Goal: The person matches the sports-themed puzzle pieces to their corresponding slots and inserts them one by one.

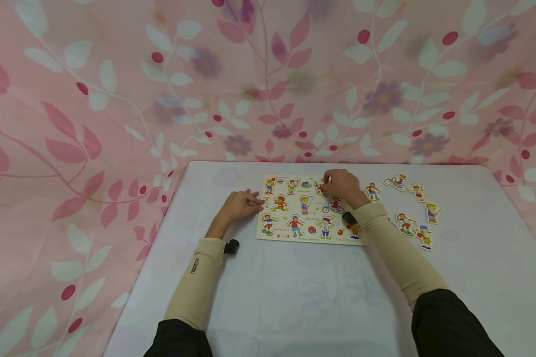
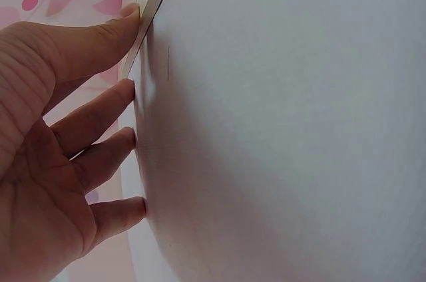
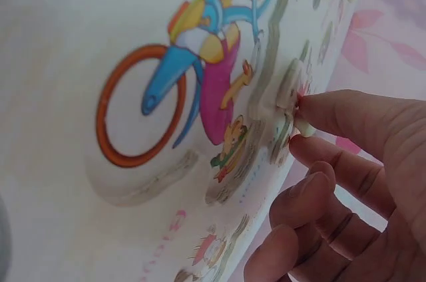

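Note:
A wooden puzzle board (image 1: 260,234) printed with sports figures lies on the white table. At its left edge my left hand (image 1: 238,206) rests with fingers extended; in the left wrist view the thumb (image 2: 106,42) touches the board's side and the other fingertips reach down to the cloth. Over the board's upper right part, my right hand (image 1: 341,187) pinches a small puzzle piece (image 3: 288,88) between thumb and index finger, at the board's surface. Much of that piece is hidden by the fingers. A cyclist figure (image 3: 216,96) shows large near the right wrist camera.
Several loose figure pieces lie right of the board, among them a cyclist piece (image 1: 395,182), a yellow-clad figure (image 1: 433,212) and a blue-capped figure (image 1: 424,237). A pink floral cloth (image 1: 268,99) hangs behind the table (image 1: 295,297).

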